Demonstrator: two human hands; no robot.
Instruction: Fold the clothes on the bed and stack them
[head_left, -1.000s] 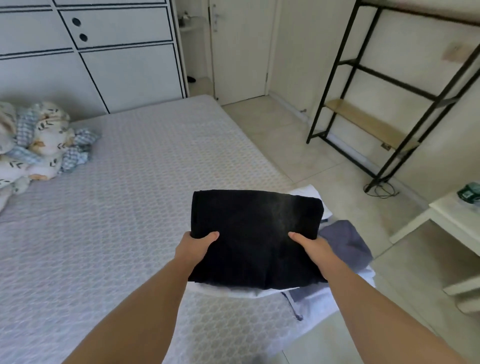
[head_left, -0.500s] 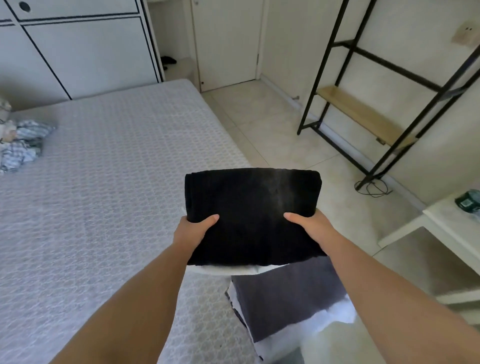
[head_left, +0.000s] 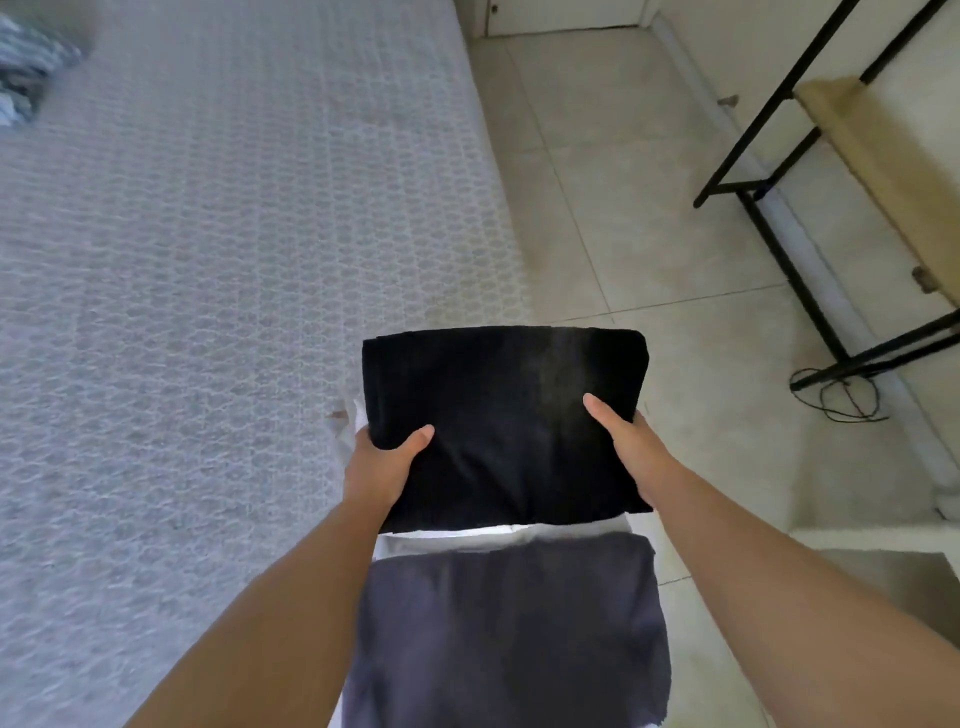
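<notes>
Nearest to the camera, a flat dark grey folded garment (head_left: 506, 634) lies below and between the two forearms, with a strip of white fabric (head_left: 467, 538) showing along its far edge. Just beyond it, the left hand (head_left: 382, 462) grasps the left edge of a black rectangular folded cloth (head_left: 504, 415): the thumb lies on top of the cloth and the fingers are hidden underneath. The right hand (head_left: 626, 444) grasps the right edge of the same cloth in the same manner, thumb on top, fingers out of sight below. The black cloth is held level between both hands, and its near edge overlaps the white strip. Whether the cloth rests on the layers beneath cannot be determined. To the left of the left hand, the bed with a pale grey textured cover (head_left: 208, 260) extends away from the camera. To the right of the right hand lies the beige tiled floor (head_left: 649, 234). Further right stands a black metal shelf frame with a wooden board (head_left: 779, 249). Far beyond the left hand, at the far left of the bed, sits a crumpled blue-and-white patterned pile of fabric (head_left: 28, 78).
</notes>
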